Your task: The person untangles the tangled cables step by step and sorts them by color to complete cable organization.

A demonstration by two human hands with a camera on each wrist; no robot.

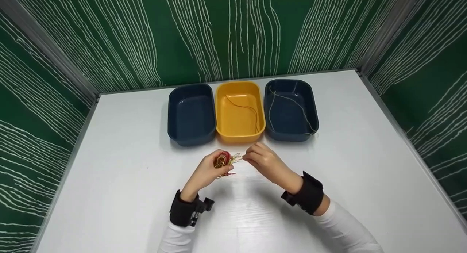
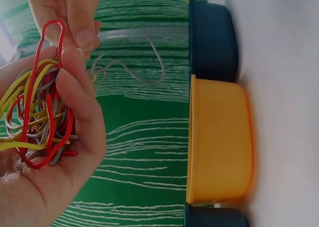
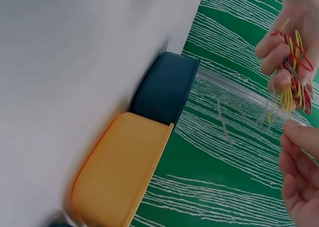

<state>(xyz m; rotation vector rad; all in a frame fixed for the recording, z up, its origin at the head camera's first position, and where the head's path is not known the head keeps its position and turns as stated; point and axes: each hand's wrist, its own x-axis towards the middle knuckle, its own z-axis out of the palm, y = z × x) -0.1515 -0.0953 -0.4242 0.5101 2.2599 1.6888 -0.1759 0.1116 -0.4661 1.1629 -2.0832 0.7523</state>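
Many thin, plastic-looking red, yellow and grey wires (image 2: pixel 50 112), clasped in the left hand (image 1: pixel 205 172), looked light and springy, while the right hand (image 1: pixel 268 163) pinched one near its tip, likely the best hold.

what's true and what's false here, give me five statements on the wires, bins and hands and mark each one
1. The left hand holds a bundle of wires. True.
2. The bundle is all one colour. False: it shows red, yellow and grey.
3. A loose wire lies in the yellow bin. True.
4. In the head view, the yellow bin stands right of both others. False: it stands between the left blue bin and the right blue bin.
5. The right hand is inside a bin. False: the right hand is on the near side of the bins, pinching a wire end beside the bundle.
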